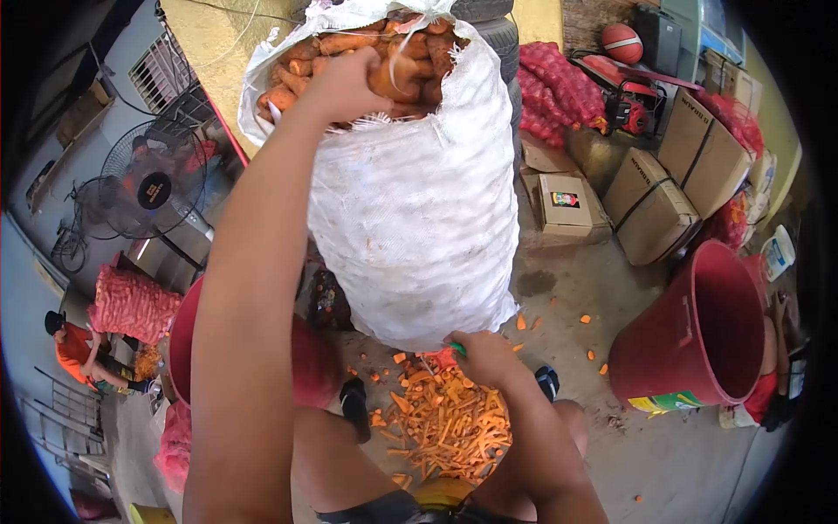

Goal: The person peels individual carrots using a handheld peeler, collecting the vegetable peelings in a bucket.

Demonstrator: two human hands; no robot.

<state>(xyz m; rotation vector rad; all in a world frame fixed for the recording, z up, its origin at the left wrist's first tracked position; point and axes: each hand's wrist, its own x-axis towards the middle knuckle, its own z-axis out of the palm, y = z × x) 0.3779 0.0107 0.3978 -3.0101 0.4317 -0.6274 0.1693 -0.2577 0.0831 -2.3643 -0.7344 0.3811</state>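
Observation:
A tall white woven sack (415, 218) stands upright in front of me, filled to its open top with carrots (349, 42). My left hand (345, 86) is in the sack's mouth, fingers and thumb around a carrot (397, 79) that looks blurred. Low by the sack's base, my right hand (489, 358) is closed on a small tool with a green handle (457, 348); its working end is hard to make out. Beneath that hand, between my legs, lies a heap of orange carrot trimmings (454, 419).
A large red tub (646, 349) stands at right, another (319, 358) at left behind my forearm. Cardboard boxes (650, 205) and red net sacks (550, 92) sit beyond. A fan (155, 188) and a seated person in orange (77, 354) are at left.

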